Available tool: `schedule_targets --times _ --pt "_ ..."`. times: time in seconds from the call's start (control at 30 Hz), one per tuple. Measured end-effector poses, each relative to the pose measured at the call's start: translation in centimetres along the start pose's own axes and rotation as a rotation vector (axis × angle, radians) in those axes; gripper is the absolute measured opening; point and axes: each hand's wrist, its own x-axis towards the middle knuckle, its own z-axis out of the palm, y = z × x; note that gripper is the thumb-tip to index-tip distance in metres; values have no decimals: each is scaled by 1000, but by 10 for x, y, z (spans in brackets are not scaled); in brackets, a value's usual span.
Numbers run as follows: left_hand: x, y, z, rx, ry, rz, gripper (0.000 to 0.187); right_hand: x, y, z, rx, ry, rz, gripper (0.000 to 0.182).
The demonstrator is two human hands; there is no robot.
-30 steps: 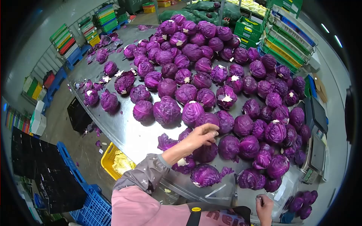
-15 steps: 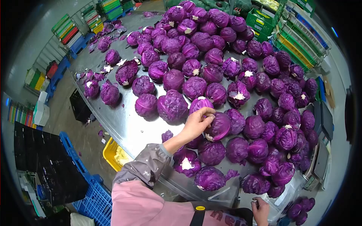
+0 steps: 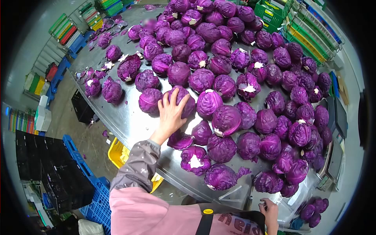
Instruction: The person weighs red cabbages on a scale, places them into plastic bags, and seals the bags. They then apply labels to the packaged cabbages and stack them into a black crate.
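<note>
My left hand (image 3: 170, 113) lies over a red cabbage (image 3: 187, 102) near the left edge of the pile, its fingers spread and curved round the top and side. Right beside that head sits another red cabbage (image 3: 150, 100). A cabbage with a pale cut base (image 3: 209, 104) stands just to the right of my hand. Loose cabbage leaves (image 3: 180, 140) lie below my wrist. Low at the table's front edge, my right hand (image 3: 269, 213) is closed with its fingers curled; whatever it may hold is hidden.
Many red cabbages cover the metal table (image 3: 131, 117). A yellow crate (image 3: 116, 152) with pale leaves stands on the floor below its left edge. Black crates (image 3: 66, 184) and a blue pallet (image 3: 96, 207) are at lower left. Stacked trays (image 3: 313, 37) rise at upper right.
My left hand has moved left and slightly away from me, from a cabbage in the middle onto the one beside it. My right hand stays low at the front edge. The view has shifted slightly.
</note>
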Motion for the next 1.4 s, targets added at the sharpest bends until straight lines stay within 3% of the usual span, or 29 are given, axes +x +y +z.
schedule_targets --times 0.07,0.17,0.23,0.3,0.4,0.57,0.63,0.67,0.7,0.8,0.9,0.93,1.03,1.1,1.17,1.23,1.3,1.33,1.4 --pt "-19 2 2 -28 69 1 87 -1 2 1 -10 -7 14 20" --pt "-48 0 4 -669 415 -306 79 -4 7 6 -19 -19 15 21" --pt "-58 -1 7 -678 308 -644 77 -2 9 10 -34 -16 -19 21" --pt "-59 2 13 -1660 55 -898 77 0 9 13 -44 -28 -25 22" --pt "-50 -2 9 -1631 -6 -1014 73 3 -1 10 -58 -45 -14 22" --pt "-34 -15 8 -1717 2 -1039 61 0 -4 14 -99 -62 -27 23" --pt "-40 -25 22 -1961 44 -960 62 1 -5 16 -80 -78 -35 23" --pt "-44 -24 22 -1928 13 -1118 69 0 -6 16 -77 -74 -29 23" --pt "-49 -25 23 -1925 2 -1118 69 -1 -8 16 -60 -73 -24 23" --pt "-59 -32 17 -2542 -51 -973 82 2 -12 15 8 -97 -2 25" --pt "-57 -15 -19 -2666 -163 -848 84 18 -20 10 105 -123 8 27" --pt "-56 -9 -24 -2804 -202 -851 83 28 -29 8 175 -103 -79 29" --pt "-59 25 -38 -2748 -319 -746 79 57 -70 -10 299 -55 -289 46" --pt "-60 56 -39 -2615 -395 -751 77 68 -99 -28 593 -182 -164 66" --pt "-61 99 -52 -2627 -507 -739 77 79 -112 -35 811 -134 -378 88" --pt "-62 141 -53 -2571 -665 -701 80 79 -114 -54 975 -153 -398 97" --pt "-66 186 -55 -2515 -824 -663 82 73 -97 -69 1132 -169 -358 100" --pt "-67 207 -56 -2444 -884 -684 80 75 -75 -68 1056 -109 -390 97" --pt "-73 248 -53 -2315 -914 -604 65 59 -35 -78 1200 -99 -321 89"
